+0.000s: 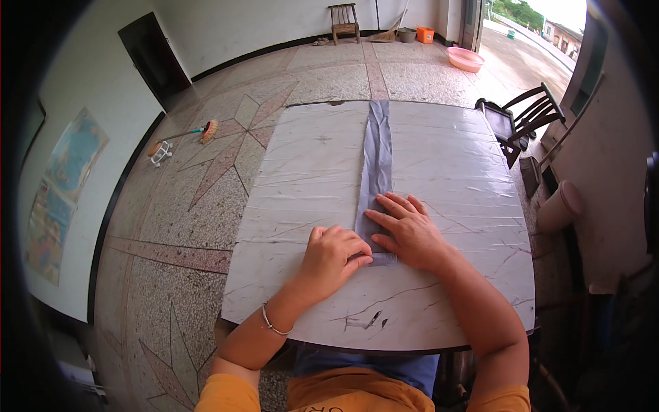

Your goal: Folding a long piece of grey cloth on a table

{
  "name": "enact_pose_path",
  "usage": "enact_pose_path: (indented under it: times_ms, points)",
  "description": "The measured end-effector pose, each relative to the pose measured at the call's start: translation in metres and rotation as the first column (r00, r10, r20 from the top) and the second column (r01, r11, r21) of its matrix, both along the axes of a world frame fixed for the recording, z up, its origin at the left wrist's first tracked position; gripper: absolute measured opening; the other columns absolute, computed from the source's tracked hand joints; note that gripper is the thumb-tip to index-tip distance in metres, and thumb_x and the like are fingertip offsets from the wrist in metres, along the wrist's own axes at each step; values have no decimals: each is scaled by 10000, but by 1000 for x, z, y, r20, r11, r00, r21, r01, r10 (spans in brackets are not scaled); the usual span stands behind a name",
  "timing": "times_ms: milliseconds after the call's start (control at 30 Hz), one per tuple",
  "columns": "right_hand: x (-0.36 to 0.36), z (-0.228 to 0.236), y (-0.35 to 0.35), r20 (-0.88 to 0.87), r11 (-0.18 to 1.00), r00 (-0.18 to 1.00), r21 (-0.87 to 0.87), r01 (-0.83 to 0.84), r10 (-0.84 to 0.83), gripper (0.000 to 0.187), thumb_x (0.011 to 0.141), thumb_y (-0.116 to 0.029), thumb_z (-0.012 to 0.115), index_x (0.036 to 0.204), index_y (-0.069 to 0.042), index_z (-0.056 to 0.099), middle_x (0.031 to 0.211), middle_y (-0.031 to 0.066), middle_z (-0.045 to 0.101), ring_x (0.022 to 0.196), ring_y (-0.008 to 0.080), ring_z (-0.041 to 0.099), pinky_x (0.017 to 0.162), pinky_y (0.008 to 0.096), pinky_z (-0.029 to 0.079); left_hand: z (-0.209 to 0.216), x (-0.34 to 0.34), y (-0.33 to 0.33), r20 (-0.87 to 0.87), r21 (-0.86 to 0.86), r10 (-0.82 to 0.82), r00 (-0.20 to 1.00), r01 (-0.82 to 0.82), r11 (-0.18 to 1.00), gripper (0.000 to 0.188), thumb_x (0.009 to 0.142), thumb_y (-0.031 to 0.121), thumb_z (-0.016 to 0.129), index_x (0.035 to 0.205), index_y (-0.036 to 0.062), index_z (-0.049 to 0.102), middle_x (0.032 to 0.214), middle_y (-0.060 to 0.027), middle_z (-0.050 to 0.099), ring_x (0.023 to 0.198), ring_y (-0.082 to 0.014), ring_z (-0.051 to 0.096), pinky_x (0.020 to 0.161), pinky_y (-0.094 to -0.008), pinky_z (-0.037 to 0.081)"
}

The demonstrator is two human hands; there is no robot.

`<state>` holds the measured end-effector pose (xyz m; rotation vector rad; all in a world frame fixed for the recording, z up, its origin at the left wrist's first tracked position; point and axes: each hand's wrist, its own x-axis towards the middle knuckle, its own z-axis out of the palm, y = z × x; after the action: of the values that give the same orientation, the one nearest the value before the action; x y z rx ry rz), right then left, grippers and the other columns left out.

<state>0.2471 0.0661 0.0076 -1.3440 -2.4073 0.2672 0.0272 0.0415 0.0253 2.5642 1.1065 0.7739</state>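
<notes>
A long strip of grey-purple cloth (379,154) runs from the far edge of the table (302,178) toward me, lightly wrinkled along its length. My left hand (332,253) is closed at the strip's near end, thumb and forefinger pinching its corner. That end looks folded over into a narrow band between my hands. My right hand (413,230) lies open on the strip, fingers spread over its right side and pressing it against the tabletop. The fingers partly cover the near part of the cloth.
Marbled, creased sheeting covers the tabletop. A dark chair (528,120) stands past its right far corner, with a dustpan (530,175) and a pinkish bin (559,206) along the right side. A broom (208,130) lies on the floor to the left. A pink basin (465,60) sits near the doorway.
</notes>
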Motion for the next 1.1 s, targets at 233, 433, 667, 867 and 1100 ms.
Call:
enact_pose_path:
  times_ms: [233,433,667,867,1100]
  points:
    - [2,-4,1,-8,1000,1000,-12,-1,1,485,978,-401,573,1414,-189,549,1538,137,412,1468,296,301,1207,478,180,2,2,-3,-55,126,-22,998,29,992,141,809,236,762,916,149,735,925,15,653,955,-178,576,868,-373,374]
    - [2,-2,0,-22,1000,1000,8,-2,2,492,964,-387,592,1409,-181,553,1536,139,415,1461,305,310,1202,487,186,-1,-4,-3,-65,-67,-91,994,87,994,153,842,249,733,946,137,741,947,-2,634,979,-194,572,876,-378,382]
    - [1,-1,0,-15,1000,1000,4,5,-5,498,958,-387,598,1408,-179,551,1536,137,415,1458,309,316,1200,489,191,0,0,-3,15,-115,-21,1000,22,993,152,831,191,749,958,112,729,968,-19,643,981,-219,574,880,-381,406]
    - [2,-3,1,-20,1000,1000,6,-1,1,500,956,-395,602,1405,-180,554,1534,139,418,1458,310,317,1200,487,195,0,2,-5,-22,16,-33,999,34,999,164,793,177,775,941,126,727,975,-19,648,982,-211,570,881,-370,400]
    - [1,-1,0,-25,1000,1000,3,-7,7,482,954,-377,610,1394,-186,567,1528,145,424,1459,313,314,1200,487,193,-2,-3,-6,-63,-92,-166,984,159,983,169,822,217,761,960,125,722,973,-17,644,990,-205,563,907,-365,384]
